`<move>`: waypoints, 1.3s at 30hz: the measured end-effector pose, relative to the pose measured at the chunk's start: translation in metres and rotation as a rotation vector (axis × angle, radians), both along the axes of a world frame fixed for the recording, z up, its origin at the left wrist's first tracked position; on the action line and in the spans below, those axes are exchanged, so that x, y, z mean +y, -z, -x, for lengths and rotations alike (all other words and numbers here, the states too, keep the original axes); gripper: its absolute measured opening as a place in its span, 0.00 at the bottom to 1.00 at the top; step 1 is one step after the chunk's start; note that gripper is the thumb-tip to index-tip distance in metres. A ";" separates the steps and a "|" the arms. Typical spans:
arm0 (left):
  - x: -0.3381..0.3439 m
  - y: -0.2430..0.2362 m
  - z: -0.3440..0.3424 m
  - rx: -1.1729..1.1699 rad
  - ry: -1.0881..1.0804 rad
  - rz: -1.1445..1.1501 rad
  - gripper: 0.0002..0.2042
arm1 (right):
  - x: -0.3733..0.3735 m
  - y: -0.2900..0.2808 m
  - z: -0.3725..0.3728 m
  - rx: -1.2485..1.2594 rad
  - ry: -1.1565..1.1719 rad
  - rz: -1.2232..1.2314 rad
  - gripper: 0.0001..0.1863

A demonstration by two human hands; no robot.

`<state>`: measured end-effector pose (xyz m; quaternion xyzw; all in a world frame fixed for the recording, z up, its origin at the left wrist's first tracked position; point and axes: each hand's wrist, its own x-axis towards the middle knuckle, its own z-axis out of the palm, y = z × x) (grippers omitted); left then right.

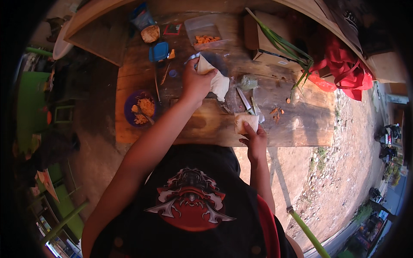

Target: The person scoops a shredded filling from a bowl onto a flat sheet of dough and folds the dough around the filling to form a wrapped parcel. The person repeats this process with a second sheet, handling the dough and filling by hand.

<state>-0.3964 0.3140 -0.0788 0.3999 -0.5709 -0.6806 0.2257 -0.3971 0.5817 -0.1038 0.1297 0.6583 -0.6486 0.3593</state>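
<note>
My left hand (194, 84) reaches over the middle of the wooden table, its fingers closed on a soft white stack of thin wrapper sheets (220, 87). One corner of the stack stands up and the rest hangs down to the right. Near the table's front edge, my right hand (255, 141) pinches a pale square wrapper sheet (245, 122), thumb on top. Just beyond that sheet lies a knife (244, 99) with a light blade. Some of the fingers of both hands are hidden.
A purple bowl (127, 105) with orange shredded food and a spoon stands at left. Farther back are a clear container (189, 26) with orange pieces, a blue lid (159, 51) and a cardboard box (275, 41) under long green leaves (279, 41). Red bags (344, 66) lie at right.
</note>
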 end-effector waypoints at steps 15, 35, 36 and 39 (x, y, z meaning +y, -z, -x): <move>0.031 0.140 -0.186 -0.323 -0.017 0.028 0.30 | 0.036 0.015 0.043 0.007 -0.151 0.016 0.19; 0.010 0.073 -0.149 -0.915 0.054 1.060 0.25 | 0.019 0.007 0.042 0.045 -0.303 -0.016 0.18; 0.010 0.076 -0.145 -0.831 0.106 1.181 0.23 | 0.021 0.009 0.042 0.046 -0.299 -0.022 0.18; 0.018 0.084 -0.131 -0.603 0.394 1.359 0.21 | 0.025 0.014 0.043 0.069 -0.296 -0.024 0.18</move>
